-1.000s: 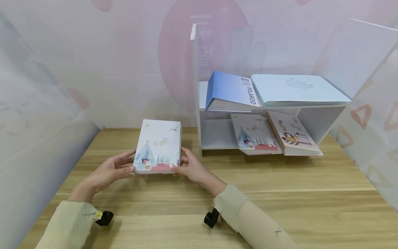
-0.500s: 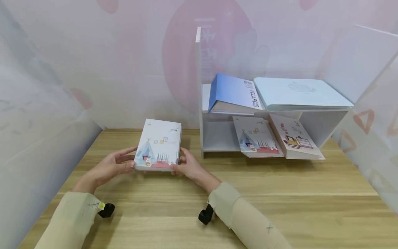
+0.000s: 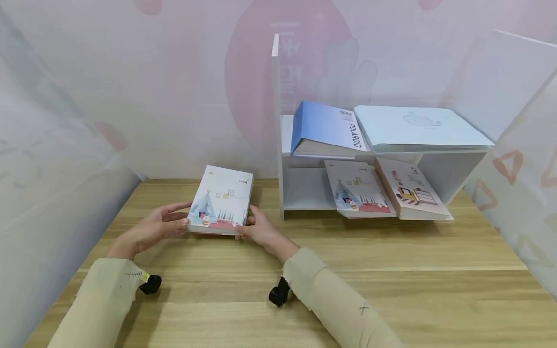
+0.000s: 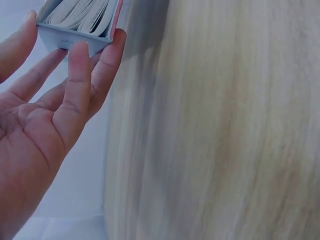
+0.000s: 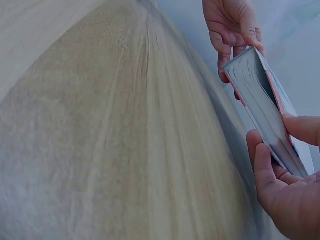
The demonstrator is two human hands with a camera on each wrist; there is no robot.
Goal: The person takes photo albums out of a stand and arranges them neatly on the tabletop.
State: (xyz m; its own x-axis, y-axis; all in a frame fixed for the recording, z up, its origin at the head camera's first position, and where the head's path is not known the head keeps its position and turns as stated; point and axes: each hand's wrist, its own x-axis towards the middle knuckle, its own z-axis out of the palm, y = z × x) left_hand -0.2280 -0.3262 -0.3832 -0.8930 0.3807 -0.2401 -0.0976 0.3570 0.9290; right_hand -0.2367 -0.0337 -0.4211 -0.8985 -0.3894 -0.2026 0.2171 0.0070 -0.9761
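Note:
A thick white book with a blue tent and a red rug on its cover is between my hands, a little above the wooden table. My left hand holds its left edge. In the left wrist view, the thumb and fingertips of the left hand are against the pale spine side, and page ends show. On the right edge, my right hand pinches the near corner. In the right wrist view its thumb lies on the cover, with the other fingers curled underneath.
A white two-level shelf stands at the back right. Its upper level bears a blue POLAROID book and a pale blue whale album. Below lie a similar tent book and another illustrated book. Walls enclose the table.
The book's near edge has moved slightly away from me and its cover has turned a little clockwise. My right hand has shifted left with it, and both forearms have moved forward.

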